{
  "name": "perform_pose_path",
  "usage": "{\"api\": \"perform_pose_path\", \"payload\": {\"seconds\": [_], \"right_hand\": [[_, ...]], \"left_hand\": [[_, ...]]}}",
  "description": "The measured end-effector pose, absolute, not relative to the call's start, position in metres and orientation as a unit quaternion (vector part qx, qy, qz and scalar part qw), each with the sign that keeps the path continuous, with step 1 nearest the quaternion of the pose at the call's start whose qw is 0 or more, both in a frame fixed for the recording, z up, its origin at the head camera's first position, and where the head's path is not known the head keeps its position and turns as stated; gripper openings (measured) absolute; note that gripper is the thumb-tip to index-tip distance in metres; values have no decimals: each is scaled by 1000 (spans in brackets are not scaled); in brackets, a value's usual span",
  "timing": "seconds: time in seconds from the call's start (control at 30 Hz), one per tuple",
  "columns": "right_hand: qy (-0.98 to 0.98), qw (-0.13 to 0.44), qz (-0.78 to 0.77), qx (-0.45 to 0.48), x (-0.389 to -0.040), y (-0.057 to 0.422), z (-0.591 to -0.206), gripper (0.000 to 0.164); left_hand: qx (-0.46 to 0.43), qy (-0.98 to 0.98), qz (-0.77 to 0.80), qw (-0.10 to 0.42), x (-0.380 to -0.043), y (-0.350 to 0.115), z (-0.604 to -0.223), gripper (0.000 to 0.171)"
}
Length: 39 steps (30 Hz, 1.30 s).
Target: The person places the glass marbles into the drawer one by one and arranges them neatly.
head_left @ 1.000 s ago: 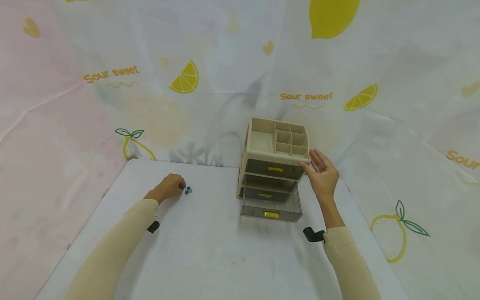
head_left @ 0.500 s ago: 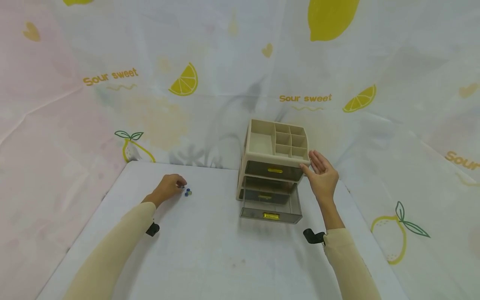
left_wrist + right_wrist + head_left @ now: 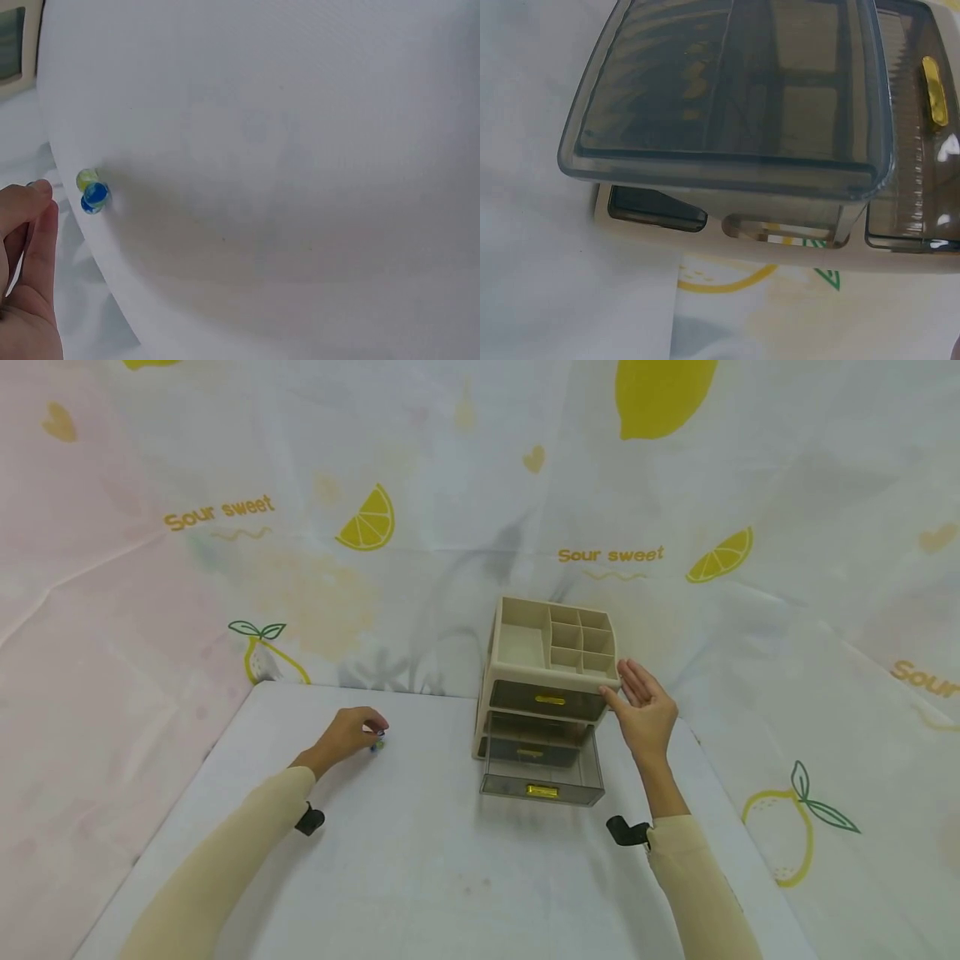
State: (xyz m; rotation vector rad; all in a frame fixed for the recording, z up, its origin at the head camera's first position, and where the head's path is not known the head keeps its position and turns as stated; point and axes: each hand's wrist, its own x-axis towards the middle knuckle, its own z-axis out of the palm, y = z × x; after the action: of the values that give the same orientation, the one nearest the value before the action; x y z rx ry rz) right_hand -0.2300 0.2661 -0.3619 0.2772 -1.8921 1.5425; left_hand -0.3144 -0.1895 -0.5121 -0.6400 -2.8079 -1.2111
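Observation:
My left hand point(image 3: 347, 737) pinches a small marble point(image 3: 381, 732) between thumb and fingertips, just over the tabletop. Right by those fingertips lie loose glass marbles point(image 3: 93, 193), blue and yellow-green, clustered together; in the head view the hand partly covers them. A beige desktop organizer point(image 3: 483, 714) stands at the back right, its smoky see-through middle drawer point(image 3: 502, 783) pulled out. At the organizer's upper right front corner rests my right hand point(image 3: 649, 714), thumb at the front edge and fingers straight along the side. The right wrist view shows the drawer point(image 3: 727, 90) close up.
The organizer's top is divided into one large compartment point(image 3: 522, 643) and several small ones. Its upper drawer point(image 3: 517, 695) is closed. A white cloth point(image 3: 420, 860) covers the table, and a lemon-print backdrop point(image 3: 450, 585) rises behind and at both sides.
The left hand has moved slightly right with a marble pinched in its fingers, and now hovers over the marble cluster. My right hand and the organizer stay where they were.

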Motion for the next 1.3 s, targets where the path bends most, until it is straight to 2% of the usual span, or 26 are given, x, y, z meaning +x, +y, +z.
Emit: {"api": "perform_pose_path", "payload": {"seconds": [0.47, 1.3], "right_hand": [[-725, 337, 591, 108, -231, 267, -362, 57], [-719, 335, 600, 103, -234, 270, -366, 58]], "left_hand": [[-272, -870, -409, 36, -307, -154, -500, 21], [-370, -800, -471, 39, -279, -82, -456, 21]]}}
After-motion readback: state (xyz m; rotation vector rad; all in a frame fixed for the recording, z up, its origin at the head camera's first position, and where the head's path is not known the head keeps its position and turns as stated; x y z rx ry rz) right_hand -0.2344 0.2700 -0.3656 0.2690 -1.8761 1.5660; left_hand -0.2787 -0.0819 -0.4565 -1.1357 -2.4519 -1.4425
